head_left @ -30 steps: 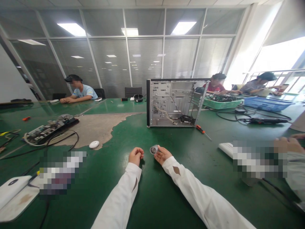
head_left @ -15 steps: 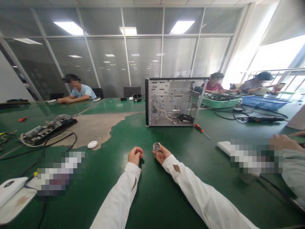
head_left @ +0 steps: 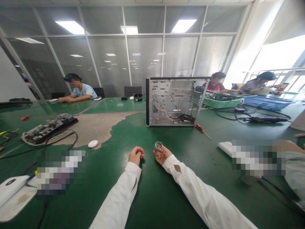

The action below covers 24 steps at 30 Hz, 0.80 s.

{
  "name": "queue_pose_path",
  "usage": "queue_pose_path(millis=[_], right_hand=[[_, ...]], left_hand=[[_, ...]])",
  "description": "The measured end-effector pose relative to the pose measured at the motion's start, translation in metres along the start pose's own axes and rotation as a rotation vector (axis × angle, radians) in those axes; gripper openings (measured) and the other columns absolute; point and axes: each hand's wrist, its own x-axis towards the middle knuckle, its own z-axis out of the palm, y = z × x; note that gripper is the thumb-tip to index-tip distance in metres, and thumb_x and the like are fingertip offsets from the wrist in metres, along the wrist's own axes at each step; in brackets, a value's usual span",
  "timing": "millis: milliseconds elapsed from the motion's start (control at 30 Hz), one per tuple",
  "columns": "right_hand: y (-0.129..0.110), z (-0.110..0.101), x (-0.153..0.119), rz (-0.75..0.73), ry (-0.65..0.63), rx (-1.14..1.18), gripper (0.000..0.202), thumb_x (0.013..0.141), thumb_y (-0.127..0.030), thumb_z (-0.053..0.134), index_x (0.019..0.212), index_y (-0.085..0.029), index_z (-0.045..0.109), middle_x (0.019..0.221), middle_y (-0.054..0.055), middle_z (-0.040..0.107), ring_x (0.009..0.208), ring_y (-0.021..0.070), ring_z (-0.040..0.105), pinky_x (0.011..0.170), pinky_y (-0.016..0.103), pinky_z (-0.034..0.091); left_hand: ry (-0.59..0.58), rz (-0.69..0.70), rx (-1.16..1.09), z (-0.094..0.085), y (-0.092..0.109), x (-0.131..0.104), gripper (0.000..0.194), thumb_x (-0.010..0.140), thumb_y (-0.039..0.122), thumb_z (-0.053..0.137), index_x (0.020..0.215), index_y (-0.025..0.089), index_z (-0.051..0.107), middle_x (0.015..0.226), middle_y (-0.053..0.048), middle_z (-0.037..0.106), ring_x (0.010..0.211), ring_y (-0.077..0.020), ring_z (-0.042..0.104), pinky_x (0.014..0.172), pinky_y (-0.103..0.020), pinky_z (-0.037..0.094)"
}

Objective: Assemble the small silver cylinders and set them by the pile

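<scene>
My right hand [head_left: 162,155] holds a small round metal cup [head_left: 158,145] between thumb and fingers, above the green table. The cup's round mouth faces me; greyish matter shows inside, too small to name. To the left, a short gap away, my left hand [head_left: 136,156] is closed, with its fingers curled against the thumb. Whatever it may hold is hidden. Beyond both hands stands an open computer case [head_left: 175,101], with cables and a dark part at its bottom. A screwdriver [head_left: 202,130] with an orange and black handle lies by the case's right corner.
Left on the green table [head_left: 147,203] are a circuit assembly [head_left: 51,127] with cables and a white oval object [head_left: 92,144]. Green [head_left: 222,102] and blue [head_left: 265,102] baskets stand back right, near a cabled black tool [head_left: 268,119]. People sit around; one's sleeve [head_left: 294,168] is close right.
The metal cup has tilted in my right hand, so more of its outer side shows. My left hand keeps its closed pose. The whole view has shifted slightly.
</scene>
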Motion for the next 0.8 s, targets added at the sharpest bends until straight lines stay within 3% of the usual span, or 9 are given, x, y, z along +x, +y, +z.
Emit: queue_pose_path(millis=[433, 800], right_hand=[[0.0005, -0.0021, -0.001, -0.008, -0.029, 0.039, 0.027, 0.073, -0.036, 0.045, 0.066, -0.011, 0.05, 0.058, 0.006, 0.058, 0.037, 0.0032, 0.041, 0.034, 0.015, 0.032], [-0.0008, 0.001, -0.0035, -0.025, -0.012, 0.06, 0.023, 0.07, -0.032, 0.052, 0.071, -0.009, 0.051, 0.065, 0.006, 0.06, 0.05, 0.0064, 0.053, 0.043, 0.016, 0.041]], left_hand=[[0.012, -0.004, -0.019, -0.0008, 0.0027, -0.0012, 0.018, 0.046, 0.004, 0.037, 0.054, 0.014, 0.049, 0.046, 0.005, 0.05, 0.039, -0.0053, 0.045, 0.039, -0.015, 0.033], [0.013, -0.004, -0.012, -0.0011, 0.0038, -0.0017, 0.017, 0.046, 0.006, 0.037, 0.053, 0.015, 0.05, 0.046, 0.005, 0.051, 0.039, -0.0059, 0.045, 0.039, -0.016, 0.034]])
